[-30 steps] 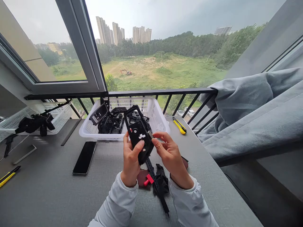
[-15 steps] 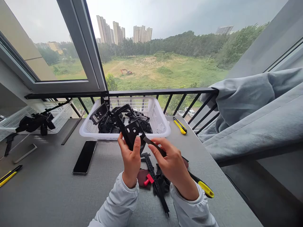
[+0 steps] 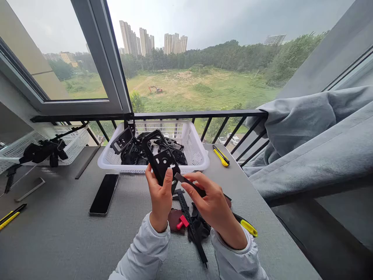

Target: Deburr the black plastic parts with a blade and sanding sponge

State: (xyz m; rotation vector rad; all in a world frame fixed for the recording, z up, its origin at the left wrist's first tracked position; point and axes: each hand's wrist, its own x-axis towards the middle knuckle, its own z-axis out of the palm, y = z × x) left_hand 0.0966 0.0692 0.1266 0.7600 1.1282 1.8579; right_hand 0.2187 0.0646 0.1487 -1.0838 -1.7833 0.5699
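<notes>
My left hand point(image 3: 159, 198) grips a flat black plastic frame point(image 3: 161, 162) with cut-out openings, held upright over the desk. My right hand point(image 3: 211, 210) pinches a thin black strip point(image 3: 189, 184), whose tip reaches the frame's lower right edge. Below the hands lie a black ruler-like tool point(image 3: 190, 228), a red-handled piece point(image 3: 183, 222) on a dark red pad point(image 3: 175, 218), and crumpled black fabric point(image 3: 199, 229). A yellow-handled knife point(image 3: 247, 225) lies by my right forearm.
A white plastic basket point(image 3: 122, 167) of black parts stands ahead on the grey desk point(image 3: 67, 237). A phone point(image 3: 104, 199) and yellow knives point(image 3: 220, 156) lie nearby. A second basket point(image 3: 74, 142) is at left. Black railing point(image 3: 198, 114) runs behind; grey fabric point(image 3: 305, 136) hangs right.
The black frame has risen and turned more upright, and the black strip has separated from it. My right hand has moved down and right, uncovering the yellow-handled knife.
</notes>
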